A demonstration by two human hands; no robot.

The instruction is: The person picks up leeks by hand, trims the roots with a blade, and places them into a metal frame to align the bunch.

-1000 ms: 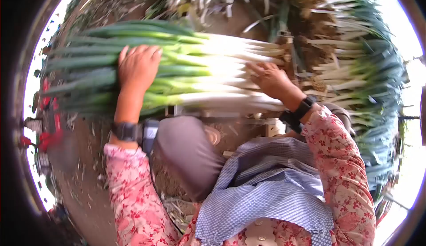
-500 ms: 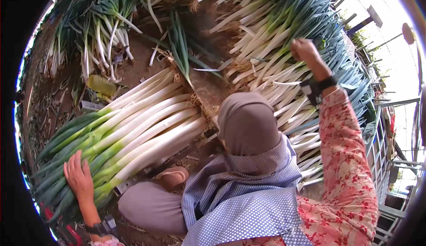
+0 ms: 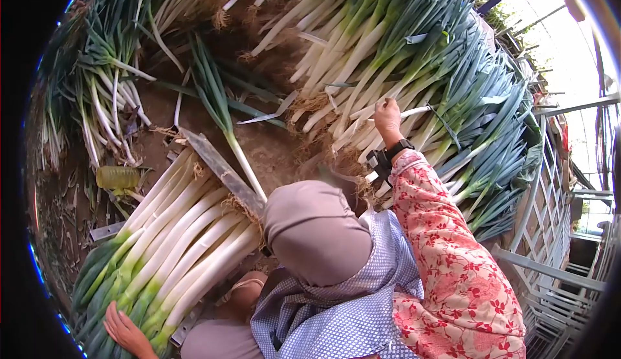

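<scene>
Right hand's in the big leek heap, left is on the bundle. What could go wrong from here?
1. The right hand grips one leek lying among crossed stalks in the heap; pulling may drag neighbours loose.
2. The left hand touches only the green end of the bundle, so its white ends could roll apart.

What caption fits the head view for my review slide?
Seated person's left hand rests on an aligned leek bundle while the right hand grips a leek in the big pile.
</scene>
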